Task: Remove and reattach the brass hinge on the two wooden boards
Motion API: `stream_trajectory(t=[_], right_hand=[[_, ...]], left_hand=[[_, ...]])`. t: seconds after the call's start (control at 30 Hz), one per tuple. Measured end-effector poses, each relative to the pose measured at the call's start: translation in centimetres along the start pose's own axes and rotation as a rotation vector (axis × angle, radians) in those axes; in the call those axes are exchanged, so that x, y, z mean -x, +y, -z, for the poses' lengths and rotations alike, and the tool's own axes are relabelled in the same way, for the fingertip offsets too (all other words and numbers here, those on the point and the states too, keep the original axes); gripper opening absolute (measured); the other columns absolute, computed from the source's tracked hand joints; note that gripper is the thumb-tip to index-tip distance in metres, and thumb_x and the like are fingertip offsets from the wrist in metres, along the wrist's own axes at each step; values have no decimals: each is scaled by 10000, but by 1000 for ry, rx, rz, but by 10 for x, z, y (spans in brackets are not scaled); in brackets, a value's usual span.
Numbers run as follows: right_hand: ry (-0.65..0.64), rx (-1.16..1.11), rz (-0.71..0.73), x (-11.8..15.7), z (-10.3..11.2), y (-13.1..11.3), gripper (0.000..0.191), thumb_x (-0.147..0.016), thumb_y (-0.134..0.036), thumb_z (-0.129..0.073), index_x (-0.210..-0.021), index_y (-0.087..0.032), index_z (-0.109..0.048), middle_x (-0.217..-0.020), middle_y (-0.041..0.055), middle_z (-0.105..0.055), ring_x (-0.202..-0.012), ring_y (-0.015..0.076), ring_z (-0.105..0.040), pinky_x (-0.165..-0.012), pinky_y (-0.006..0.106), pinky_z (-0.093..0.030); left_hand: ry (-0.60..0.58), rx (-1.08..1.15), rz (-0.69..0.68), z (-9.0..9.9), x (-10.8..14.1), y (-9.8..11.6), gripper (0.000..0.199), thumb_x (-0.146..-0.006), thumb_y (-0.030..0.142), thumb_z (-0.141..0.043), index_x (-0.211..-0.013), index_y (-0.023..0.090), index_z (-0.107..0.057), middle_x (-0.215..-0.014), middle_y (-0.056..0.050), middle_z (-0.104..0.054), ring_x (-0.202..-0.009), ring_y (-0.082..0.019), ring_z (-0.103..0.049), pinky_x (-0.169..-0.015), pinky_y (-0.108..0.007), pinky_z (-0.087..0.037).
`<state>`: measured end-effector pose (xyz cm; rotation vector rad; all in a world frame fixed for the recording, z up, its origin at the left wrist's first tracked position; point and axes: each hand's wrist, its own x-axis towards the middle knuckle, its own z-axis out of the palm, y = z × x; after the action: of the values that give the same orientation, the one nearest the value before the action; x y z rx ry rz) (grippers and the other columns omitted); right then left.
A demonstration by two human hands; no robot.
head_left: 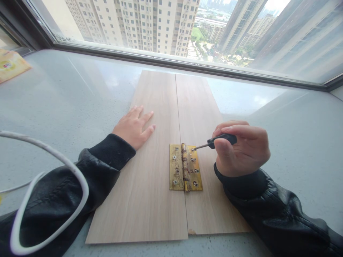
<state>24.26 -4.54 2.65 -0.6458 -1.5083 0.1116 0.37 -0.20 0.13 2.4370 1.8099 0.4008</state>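
Observation:
Two pale wooden boards lie side by side, the left board (139, 200) and the narrower right board (198, 103), with a thin seam between them. A worn brass hinge (185, 167) spans the seam, with several screws seated in its two leaves. My left hand (135, 126) rests with fingers spread on the left board near its outer edge. In my right hand (242, 148) a small screwdriver (222, 140) with a black handle is held between thumb and fingers. Its tip meets the upper screw of the hinge's right leaf.
The boards lie on a speckled pale sill (294, 142) below a large window with a dark frame (187, 66). A white cable (80, 178) loops across the lower left, in front of my left sleeve. At the far left is a yellow packet (13, 66).

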Motion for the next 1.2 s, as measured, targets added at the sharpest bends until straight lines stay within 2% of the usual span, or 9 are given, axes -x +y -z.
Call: stream_trajectory(t=[0.3,0.5,0.63,0.7,0.8,0.93,1.07,1.13,1.2], right_hand=[[-22,-38,25,3,4,2,238,-734,-238,-745,-927,-228,-604,-708,-11,-593,-540,134,-553,-417,295,-428],[-26,39,1,5,8,2,254,-737,-350,-759,-953,-273,-649,-782,6,-623,-596,153,-595,-461,321,-483],[-137,81,-29,4,13,-4,254,-756,-337,-741,-1001,-285,-698,-836,27,-655,-624,165,-617,-496,348,-511],[-167,43,-76,2,12,-6,249,-771,-302,-729,-1016,-264,-708,-813,32,-655,-612,166,-621,-487,347,-510],[-124,-89,-150,0,8,-8,235,-766,-266,-737,-996,-252,-692,-754,19,-650,-599,169,-633,-480,339,-525],[-100,-217,-228,-1,5,-7,167,-769,-246,-739,-925,-265,-680,-727,-10,-676,-640,161,-653,-653,386,-597],[-236,-395,-391,0,7,-5,147,-853,-302,-654,-983,-249,-698,-788,7,-719,-712,175,-686,-788,463,-583],[-326,-498,-468,-1,7,-6,182,-897,-328,-591,-1016,-238,-696,-772,12,-713,-709,168,-671,-806,482,-571],[-378,-594,-550,-3,5,-9,209,-931,-341,-524,-971,-224,-693,-690,-3,-664,-642,148,-621,-785,478,-565]], left_hand=[[-29,1,6,2,0,1,550,-926,428,-382,-1395,155,-472,-1490,-184,-369,-1410,-326,-295,-1139,-474,-282],[-26,-1,6,2,0,1,550,-923,429,-386,-1394,157,-471,-1491,-173,-371,-1406,-313,-308,-1138,-475,-284],[-23,-1,2,2,0,1,551,-923,433,-384,-1391,157,-474,-1490,-167,-375,-1404,-313,-312,-1133,-480,-293],[-27,2,4,2,0,1,552,-924,433,-383,-1392,153,-474,-1488,-179,-372,-1407,-317,-306,-1134,-479,-290],[-25,4,7,2,0,1,547,-926,428,-385,-1391,155,-476,-1488,-179,-372,-1407,-320,-303,-1135,-477,-289],[-26,3,5,1,-1,0,552,-926,436,-387,-1395,159,-472,-1488,-188,-368,-1408,-324,-300,-1137,-476,-283],[-28,-3,3,1,-1,0,552,-926,432,-390,-1397,156,-469,-1488,-188,-368,-1410,-321,-298,-1140,-470,-277],[-26,-7,2,1,-1,0,550,-926,430,-392,-1395,154,-471,-1490,-184,-369,-1408,-321,-302,-1140,-470,-279],[-23,-7,1,0,0,0,547,-924,427,-396,-1391,153,-475,-1492,-177,-369,-1405,-321,-306,-1138,-471,-283]])
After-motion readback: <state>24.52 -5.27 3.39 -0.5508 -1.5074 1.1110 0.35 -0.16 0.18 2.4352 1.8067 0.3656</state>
